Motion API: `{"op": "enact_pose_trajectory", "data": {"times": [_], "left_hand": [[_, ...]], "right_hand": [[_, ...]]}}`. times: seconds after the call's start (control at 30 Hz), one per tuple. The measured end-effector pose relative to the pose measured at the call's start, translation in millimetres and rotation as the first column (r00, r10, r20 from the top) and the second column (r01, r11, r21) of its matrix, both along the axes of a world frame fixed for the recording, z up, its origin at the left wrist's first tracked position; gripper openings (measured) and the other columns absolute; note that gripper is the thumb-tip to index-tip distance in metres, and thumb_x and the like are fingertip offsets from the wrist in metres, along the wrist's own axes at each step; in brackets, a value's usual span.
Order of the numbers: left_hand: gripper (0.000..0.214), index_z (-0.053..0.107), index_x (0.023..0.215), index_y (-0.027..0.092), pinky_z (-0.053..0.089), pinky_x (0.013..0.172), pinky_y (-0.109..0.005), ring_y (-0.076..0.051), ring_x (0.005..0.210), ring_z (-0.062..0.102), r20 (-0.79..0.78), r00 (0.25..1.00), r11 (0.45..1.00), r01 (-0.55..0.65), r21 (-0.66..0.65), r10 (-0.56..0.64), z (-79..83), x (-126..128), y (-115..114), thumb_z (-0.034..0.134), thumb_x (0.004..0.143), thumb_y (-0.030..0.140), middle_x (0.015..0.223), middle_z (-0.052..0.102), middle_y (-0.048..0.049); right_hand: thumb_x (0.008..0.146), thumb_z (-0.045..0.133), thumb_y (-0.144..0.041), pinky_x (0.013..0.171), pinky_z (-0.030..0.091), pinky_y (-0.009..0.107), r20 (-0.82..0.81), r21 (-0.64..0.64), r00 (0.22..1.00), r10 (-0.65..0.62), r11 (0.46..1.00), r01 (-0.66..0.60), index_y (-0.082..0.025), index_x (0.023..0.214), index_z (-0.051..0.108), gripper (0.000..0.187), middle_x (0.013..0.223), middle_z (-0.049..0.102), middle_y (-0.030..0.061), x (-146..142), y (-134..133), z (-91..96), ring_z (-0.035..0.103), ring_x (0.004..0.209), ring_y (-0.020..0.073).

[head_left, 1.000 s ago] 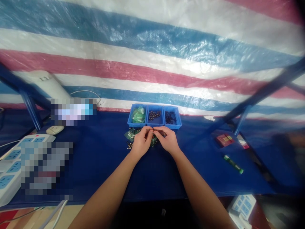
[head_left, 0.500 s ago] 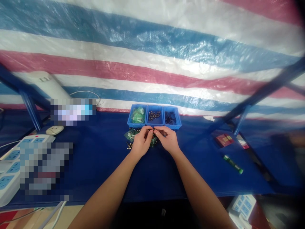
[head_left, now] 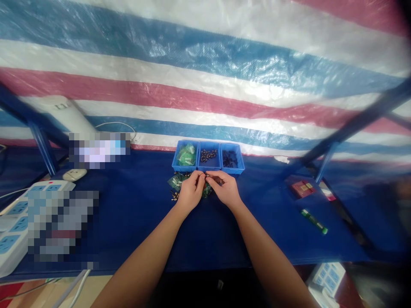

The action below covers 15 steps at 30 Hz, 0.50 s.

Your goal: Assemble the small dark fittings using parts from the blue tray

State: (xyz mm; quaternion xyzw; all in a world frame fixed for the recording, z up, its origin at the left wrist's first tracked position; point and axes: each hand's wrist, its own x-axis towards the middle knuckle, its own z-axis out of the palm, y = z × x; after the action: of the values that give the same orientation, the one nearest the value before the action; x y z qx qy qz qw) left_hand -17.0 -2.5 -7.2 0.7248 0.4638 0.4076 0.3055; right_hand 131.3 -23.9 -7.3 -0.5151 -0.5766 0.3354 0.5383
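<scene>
My left hand (head_left: 191, 188) and my right hand (head_left: 224, 187) meet fingertip to fingertip above the blue table (head_left: 135, 222). Both are closed in a pinch around something too small to make out. Beneath and beside them lies a heap of green packets (head_left: 176, 181) with small brass-coloured parts (head_left: 175, 196), partly hidden by my fingers. Just beyond stand three joined blue bins. The left bin (head_left: 175, 161) holds green plastic packets, the middle bin (head_left: 208, 166) small brass-coloured parts, and the right bin (head_left: 239, 167) small dark pieces.
To the left are a white power strip (head_left: 61, 186), a pale rounded object (head_left: 74, 174) and blurred-out items. On the right lie a dark red box (head_left: 302, 188) and a green tube-like packet (head_left: 314, 221). Blue metal posts (head_left: 45, 149) and striped sheeting (head_left: 205, 98) stand behind.
My right hand has shifted very slightly at the fingertips, and both hands remain pinched together over the heap. Everything else keeps its place.
</scene>
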Motion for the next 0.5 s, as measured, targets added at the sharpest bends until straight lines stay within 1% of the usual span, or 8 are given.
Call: {"op": "enact_pose_trajectory", "data": {"times": [0.13, 0.27, 0.43, 0.5], "left_hand": [[0.028, 0.056, 0.083, 0.020, 0.040, 0.057, -0.022, -0.011, 0.053, 0.053, -0.013, 1.000, 1.000, -0.001, 0.004, 0.001, -0.7, -0.3, 0.7, 0.039, 0.097, 0.038, 0.060, 0.056, 0.0035], [0.032, 0.056, 0.079, 0.019, 0.040, 0.058, -0.022, -0.011, 0.054, 0.054, -0.022, 1.000, 1.000, -0.006, 0.007, 0.006, -1.9, -1.0, 0.7, 0.038, 0.097, 0.039, 0.060, 0.055, 0.0030], [0.025, 0.057, 0.097, 0.021, 0.042, 0.058, -0.023, -0.012, 0.056, 0.056, 0.048, 0.999, 1.000, 0.009, -0.023, -0.008, -2.6, -1.3, -0.7, 0.043, 0.095, 0.041, 0.064, 0.059, 0.0030], [0.024, 0.056, 0.100, 0.021, 0.043, 0.058, -0.023, -0.012, 0.057, 0.057, 0.064, 0.998, 1.000, 0.012, -0.027, -0.010, -2.8, -1.1, -0.9, 0.045, 0.094, 0.041, 0.064, 0.059, 0.0032]], "right_hand": [[0.083, 0.064, -0.034, 0.070, 0.057, 0.031, 0.011, 0.017, 1.000, 0.016, 1.000, -0.016, -0.024, 0.104, 0.073, 0.025, 0.097, 0.072, 0.0054, 0.0, -0.1, -1.2, 0.068, 0.079, 0.0189], [0.083, 0.064, -0.034, 0.070, 0.057, 0.031, 0.023, 0.015, 1.000, 0.017, 1.000, -0.018, -0.024, 0.104, 0.073, 0.024, 0.098, 0.072, 0.0053, -0.5, -0.6, -0.1, 0.068, 0.080, 0.0191], [0.084, 0.063, -0.035, 0.076, 0.057, 0.032, 0.022, 0.013, 0.999, -0.031, 0.999, 0.030, -0.024, 0.103, 0.073, 0.024, 0.099, 0.072, 0.0051, 0.4, -0.2, 1.3, 0.068, 0.083, 0.0197], [0.085, 0.062, -0.034, 0.076, 0.057, 0.032, 0.013, 0.015, 1.000, -0.027, 1.000, 0.026, -0.024, 0.103, 0.073, 0.024, 0.098, 0.072, 0.0051, 1.0, 0.1, 1.1, 0.068, 0.084, 0.0197]]}}
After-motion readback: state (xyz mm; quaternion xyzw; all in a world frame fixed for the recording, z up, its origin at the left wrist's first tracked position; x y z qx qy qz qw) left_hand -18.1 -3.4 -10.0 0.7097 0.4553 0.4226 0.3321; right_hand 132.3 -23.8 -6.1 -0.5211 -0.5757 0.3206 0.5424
